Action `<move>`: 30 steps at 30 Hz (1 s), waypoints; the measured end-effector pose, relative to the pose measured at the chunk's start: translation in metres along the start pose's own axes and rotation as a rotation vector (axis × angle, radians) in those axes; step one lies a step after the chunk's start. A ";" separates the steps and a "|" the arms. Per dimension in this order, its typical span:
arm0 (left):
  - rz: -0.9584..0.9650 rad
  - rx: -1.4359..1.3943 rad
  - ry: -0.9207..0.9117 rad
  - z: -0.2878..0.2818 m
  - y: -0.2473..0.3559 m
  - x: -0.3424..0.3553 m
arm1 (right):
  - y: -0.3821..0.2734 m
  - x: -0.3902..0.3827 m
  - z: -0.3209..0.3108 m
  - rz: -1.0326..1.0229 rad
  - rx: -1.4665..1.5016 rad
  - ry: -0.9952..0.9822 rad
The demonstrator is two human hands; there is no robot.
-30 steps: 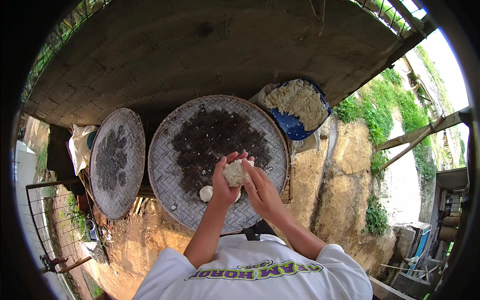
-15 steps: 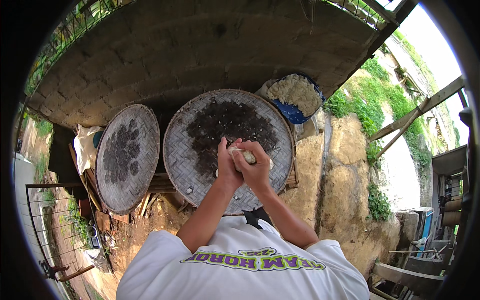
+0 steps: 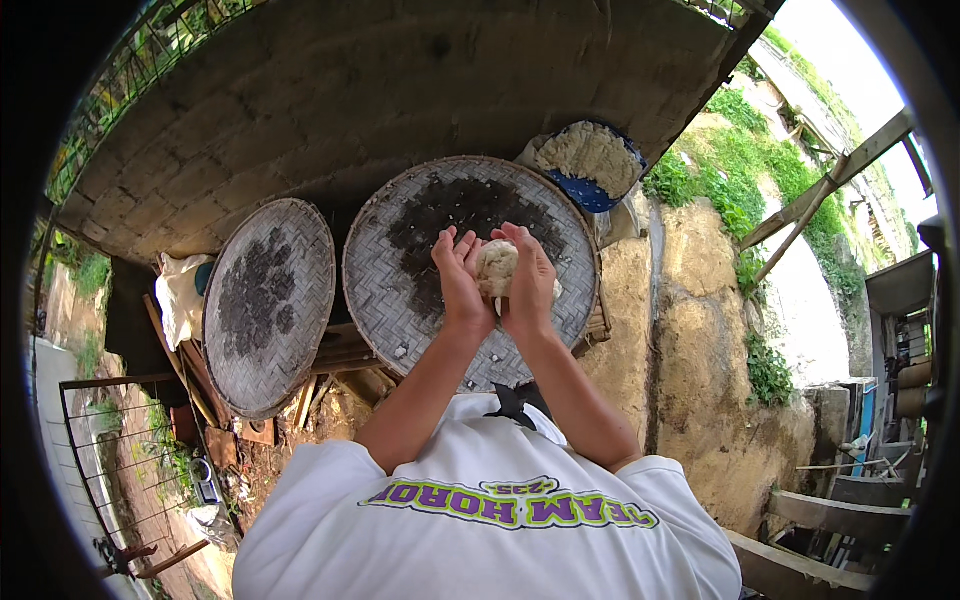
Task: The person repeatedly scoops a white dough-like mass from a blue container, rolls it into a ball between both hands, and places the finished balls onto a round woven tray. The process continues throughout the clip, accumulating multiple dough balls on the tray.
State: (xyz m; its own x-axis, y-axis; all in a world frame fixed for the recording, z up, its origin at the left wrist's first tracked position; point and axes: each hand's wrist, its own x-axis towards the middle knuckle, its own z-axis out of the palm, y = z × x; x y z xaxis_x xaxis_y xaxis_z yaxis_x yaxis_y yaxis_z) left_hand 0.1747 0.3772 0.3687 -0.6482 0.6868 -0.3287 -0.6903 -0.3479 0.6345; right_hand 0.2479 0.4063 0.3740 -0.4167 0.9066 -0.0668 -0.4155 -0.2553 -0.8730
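A pale, rough lump like dough [image 3: 496,262] rests between my cupped hands over the large round woven tray [image 3: 385,310], which has a dark middle and white bits. My left hand [image 3: 464,285] supports it from the left, fingertips curled up. Around its right side are the fingers of my right hand [image 3: 530,285]. Part of another white piece [image 3: 555,292] shows on the tray beside my right hand, mostly hidden by it.
A blue container [image 3: 592,195] of pale mash [image 3: 582,152] stands behind at right. Left is another woven tray [image 3: 265,370], leaning, beside a cloth sack [image 3: 180,310]. A block wall [image 3: 350,90] runs behind; wire fencing [image 3: 115,450] is at lower left, weathered ground [image 3: 700,350] right.
My hands pressed together over the lump half a second ago and now cup it more loosely, exposing its top. The view has shifted, so the trays and container sit higher in the picture.
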 end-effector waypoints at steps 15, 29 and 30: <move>-0.121 -0.101 -0.300 -0.028 0.032 -0.003 | 0.013 -0.025 0.026 -0.384 -0.216 -0.072; -0.515 -0.210 -0.481 -0.037 0.046 0.008 | 0.011 -0.031 0.032 -0.695 -0.492 -0.242; -0.494 -0.200 -0.451 -0.037 0.046 0.009 | 0.008 -0.030 0.031 -0.636 -0.549 -0.252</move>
State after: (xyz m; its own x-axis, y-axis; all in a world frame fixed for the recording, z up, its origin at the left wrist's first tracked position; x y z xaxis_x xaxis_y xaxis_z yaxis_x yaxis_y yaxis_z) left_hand 0.1252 0.3435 0.3688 -0.0763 0.9777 -0.1956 -0.9438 -0.0075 0.3305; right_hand 0.2319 0.3662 0.3838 -0.4314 0.7044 0.5637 -0.2089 0.5298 -0.8220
